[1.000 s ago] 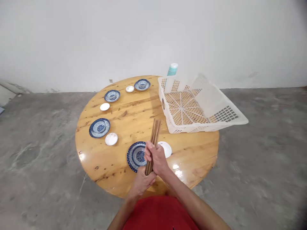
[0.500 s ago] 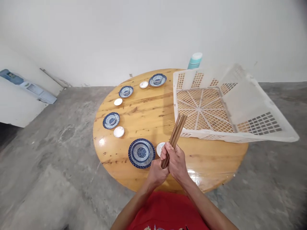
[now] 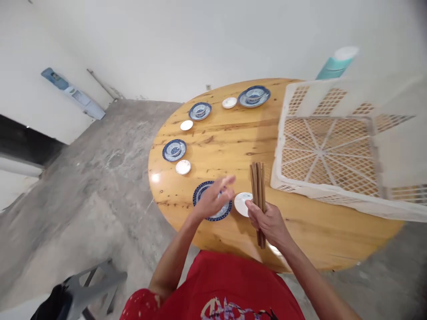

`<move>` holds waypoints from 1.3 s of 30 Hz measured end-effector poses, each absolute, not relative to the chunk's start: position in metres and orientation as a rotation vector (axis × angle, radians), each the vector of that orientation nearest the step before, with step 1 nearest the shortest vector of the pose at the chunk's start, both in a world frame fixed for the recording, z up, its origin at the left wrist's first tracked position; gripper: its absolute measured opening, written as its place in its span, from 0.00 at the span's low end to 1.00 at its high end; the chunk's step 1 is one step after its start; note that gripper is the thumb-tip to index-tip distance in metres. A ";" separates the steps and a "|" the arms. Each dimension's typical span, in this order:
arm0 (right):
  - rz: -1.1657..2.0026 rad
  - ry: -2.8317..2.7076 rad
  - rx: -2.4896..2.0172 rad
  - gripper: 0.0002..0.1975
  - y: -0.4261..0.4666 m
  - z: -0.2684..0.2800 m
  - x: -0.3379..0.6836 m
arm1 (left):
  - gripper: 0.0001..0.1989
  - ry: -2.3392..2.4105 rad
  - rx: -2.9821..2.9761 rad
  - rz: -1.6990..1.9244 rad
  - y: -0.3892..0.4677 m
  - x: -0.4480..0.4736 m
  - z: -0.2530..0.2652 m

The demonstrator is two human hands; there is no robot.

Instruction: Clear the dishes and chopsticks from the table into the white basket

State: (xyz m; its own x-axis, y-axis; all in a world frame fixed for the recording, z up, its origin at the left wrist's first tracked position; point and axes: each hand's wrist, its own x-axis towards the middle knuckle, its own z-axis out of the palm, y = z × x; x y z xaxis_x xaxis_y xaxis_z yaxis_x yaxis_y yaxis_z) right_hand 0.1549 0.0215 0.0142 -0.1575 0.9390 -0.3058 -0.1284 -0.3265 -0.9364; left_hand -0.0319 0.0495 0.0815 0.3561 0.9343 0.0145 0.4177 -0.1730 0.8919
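My right hand [image 3: 268,222] is closed round a bundle of brown wooden chopsticks [image 3: 258,182], held upright above the table's near side. Just left of the bundle lies a small white dish [image 3: 242,203], partly covered by my right fingers. My left hand [image 3: 215,198], slightly blurred, is empty with its fingers stretched out to the right. It hovers over a blue-and-white patterned plate [image 3: 218,217] and hides most of it. Whether a bowl sits on that plate is hard to see now.
Around the round wooden table [image 3: 227,151] are more blue-patterned plates with bowls [image 3: 174,150] and white dishes [image 3: 183,167]. A white plastic crate [image 3: 320,195] covers the right side, with a turquoise container [image 3: 336,64] behind it. A grey stool [image 3: 96,284] stands at lower left.
My left hand has let go of the chopsticks and moved left over the near plate. My right hand keeps the bundle, now more upright. The view has shifted, bringing the stool into sight.
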 end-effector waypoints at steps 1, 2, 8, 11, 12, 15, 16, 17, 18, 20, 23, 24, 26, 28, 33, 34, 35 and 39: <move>1.648 -1.097 -1.266 0.29 0.016 0.012 0.157 | 0.30 1.196 1.787 0.824 0.058 -0.036 0.092; 1.671 -1.177 -1.269 0.29 0.011 0.010 0.158 | 0.31 1.175 1.799 0.864 0.066 -0.039 0.103; 1.622 -1.576 -1.254 0.26 -0.005 0.011 0.157 | 0.33 0.921 1.991 0.668 0.099 -0.021 0.137; 1.551 -1.663 -1.259 0.25 -0.004 0.017 0.157 | 0.33 0.819 2.012 0.328 0.097 -0.010 0.132; 1.543 -1.683 -1.253 0.25 -0.003 0.020 0.158 | 0.33 0.810 2.005 0.223 0.096 -0.009 0.129; 1.563 -1.725 -1.196 0.22 0.001 0.023 0.162 | 0.32 0.814 1.992 0.160 0.095 -0.010 0.118; 1.577 -1.728 -1.175 0.21 0.002 0.023 0.162 | 0.31 0.801 1.990 0.182 0.096 -0.011 0.116; 1.586 -1.728 -1.159 0.20 0.002 0.024 0.163 | 0.30 0.782 1.988 0.210 0.097 -0.011 0.115; 1.590 -1.725 -1.148 0.20 0.002 0.025 0.163 | 0.29 0.759 1.985 0.238 0.098 -0.012 0.115; 1.595 -1.724 -1.146 0.20 0.002 0.029 0.164 | 0.29 0.755 1.979 0.369 0.098 -0.013 0.115; 1.620 -1.681 -1.239 0.22 0.011 0.046 0.174 | 0.29 0.915 1.875 0.866 0.099 -0.021 0.109; 1.611 -1.630 -1.307 0.23 0.018 0.055 0.182 | 0.29 0.999 1.786 1.077 0.099 -0.026 0.104; 1.510 -1.457 -1.475 0.24 0.039 0.075 0.204 | 0.29 1.176 1.567 1.413 0.096 -0.042 0.093; 1.327 -1.224 -1.621 0.25 0.068 0.094 0.234 | 0.30 1.377 1.387 1.583 0.086 -0.062 0.077; 1.095 -0.859 -1.682 0.17 0.149 0.114 0.321 | 0.29 1.886 1.123 1.441 0.024 -0.115 0.028; 1.035 -0.839 -1.782 0.15 0.162 0.112 0.335 | 0.29 1.943 1.041 1.422 0.008 -0.124 0.017; 1.000 -0.828 -1.839 0.13 0.173 0.109 0.349 | 0.28 1.993 0.952 1.412 -0.009 -0.131 0.007; 0.886 -0.847 -2.053 0.10 0.202 0.080 0.388 | 0.26 2.169 0.573 1.421 -0.075 -0.146 -0.025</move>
State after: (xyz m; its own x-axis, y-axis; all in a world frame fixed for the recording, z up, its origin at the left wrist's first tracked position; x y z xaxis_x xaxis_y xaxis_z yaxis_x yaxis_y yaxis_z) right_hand 0.3877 0.2023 0.0804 0.5448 0.7795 -0.3091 0.2740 -0.5138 -0.8130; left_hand -0.1464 -0.0751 -0.0255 -0.7967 0.5818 -0.1637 0.0823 0.3727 0.9243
